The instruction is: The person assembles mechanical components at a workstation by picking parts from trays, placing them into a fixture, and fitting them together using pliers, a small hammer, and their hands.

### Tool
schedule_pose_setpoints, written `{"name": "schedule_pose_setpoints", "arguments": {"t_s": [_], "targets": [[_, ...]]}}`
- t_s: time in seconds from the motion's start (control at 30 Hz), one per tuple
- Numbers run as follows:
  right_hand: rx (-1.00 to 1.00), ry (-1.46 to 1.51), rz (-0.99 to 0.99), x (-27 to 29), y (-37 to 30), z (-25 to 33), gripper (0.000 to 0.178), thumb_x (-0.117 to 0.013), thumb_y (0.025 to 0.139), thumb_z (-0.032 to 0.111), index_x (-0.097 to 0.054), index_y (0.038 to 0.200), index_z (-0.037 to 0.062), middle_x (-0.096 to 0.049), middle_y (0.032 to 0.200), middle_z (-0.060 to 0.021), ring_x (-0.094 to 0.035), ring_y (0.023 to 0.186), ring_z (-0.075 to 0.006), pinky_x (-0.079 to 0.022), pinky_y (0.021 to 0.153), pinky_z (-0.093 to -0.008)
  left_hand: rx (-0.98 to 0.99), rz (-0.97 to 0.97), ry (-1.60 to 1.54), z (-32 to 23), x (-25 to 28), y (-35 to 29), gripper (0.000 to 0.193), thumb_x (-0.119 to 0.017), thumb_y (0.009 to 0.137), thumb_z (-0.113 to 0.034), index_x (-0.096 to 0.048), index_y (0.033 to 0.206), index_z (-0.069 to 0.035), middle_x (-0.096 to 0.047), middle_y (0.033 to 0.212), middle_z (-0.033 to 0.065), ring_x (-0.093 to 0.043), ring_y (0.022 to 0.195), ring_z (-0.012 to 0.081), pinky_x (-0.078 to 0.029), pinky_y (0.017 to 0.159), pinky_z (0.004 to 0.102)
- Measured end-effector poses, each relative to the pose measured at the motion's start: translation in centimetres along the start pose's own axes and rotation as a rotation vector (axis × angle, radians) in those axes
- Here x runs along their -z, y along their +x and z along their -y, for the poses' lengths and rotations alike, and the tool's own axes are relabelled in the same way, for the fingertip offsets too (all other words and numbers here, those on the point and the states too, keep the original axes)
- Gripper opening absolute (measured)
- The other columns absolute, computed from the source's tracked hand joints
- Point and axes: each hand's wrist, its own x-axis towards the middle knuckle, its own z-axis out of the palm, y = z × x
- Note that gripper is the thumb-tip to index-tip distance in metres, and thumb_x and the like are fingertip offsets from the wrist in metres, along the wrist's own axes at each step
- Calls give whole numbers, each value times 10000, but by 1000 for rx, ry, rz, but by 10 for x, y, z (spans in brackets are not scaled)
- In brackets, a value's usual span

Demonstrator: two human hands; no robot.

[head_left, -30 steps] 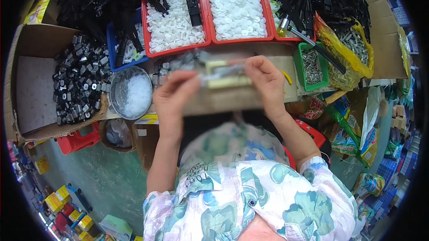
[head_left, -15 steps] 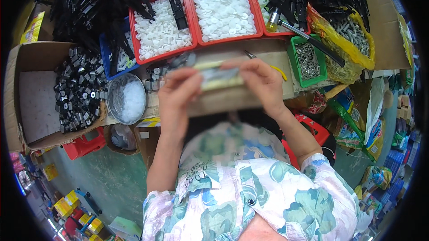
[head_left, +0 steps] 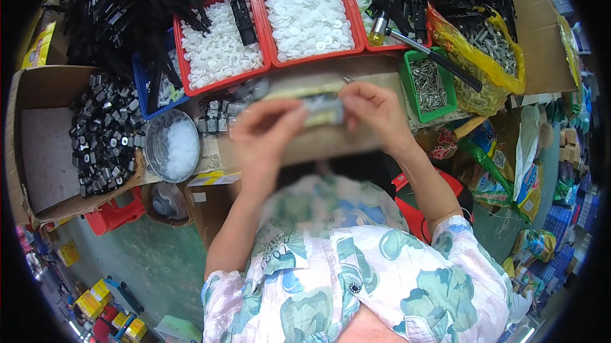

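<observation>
Above the near part of the workbench, my left hand (head_left: 268, 128) and my right hand (head_left: 377, 114) face each other. Both have their fingers pinched on a small grey and pale yellow block-like piece (head_left: 324, 111). Motion blur hides its exact kind. The left fingers are at one end and the right thumb and fingertips at the other. Just left of my left hand lie several small dark and silver metal blocks (head_left: 215, 116). Behind my right fingers a thin metal tool tip (head_left: 347, 79) shows, its rest hidden by the hand.
A round bowl of white flaky stuff (head_left: 174, 146) stands left, beside a cardboard box (head_left: 49, 152) of metal blocks. Red trays (head_left: 312, 58) of white plastic parts line the back under black strips. Right are a green screw tray (head_left: 436, 114), a black-handled screwdriver (head_left: 455, 70) and a yellow bag (head_left: 439, 25).
My left hand has moved right, closer to my right hand, with the blurred piece still between them. The whole view has shifted slightly, so the bench appears a little further left.
</observation>
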Motion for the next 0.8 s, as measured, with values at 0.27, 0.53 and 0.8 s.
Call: {"name": "schedule_pose_setpoints", "arguments": {"t_s": [0.27,0.53,0.8], "targets": [[-23,50,-50,4,3,1,107,-681,942,77,-643,991,-11,-667,857,-47,-642,723,-89,-536,627,-214,-799,85,801,2,7,4,248,-793,768,-10,-724,1005,13,-691,935,127,-668,801,253,-528,707,325],[-19,-127,-117,28,-5,-3,111,-661,960,78,-631,979,-27,-672,864,-60,-640,732,-87,-523,623,-219,-757,207,863,1,0,16,272,-797,744,-59,-712,993,11,-671,960,125,-610,939,310,-502,815,396],[-30,-204,-128,31,0,-11,111,-651,962,73,-626,963,-35,-667,843,-53,-640,712,-81,-511,617,-217,-764,174,912,16,-1,22,257,-784,743,-39,-710,986,-5,-657,962,112,-582,966,317,-487,830,411]]}}
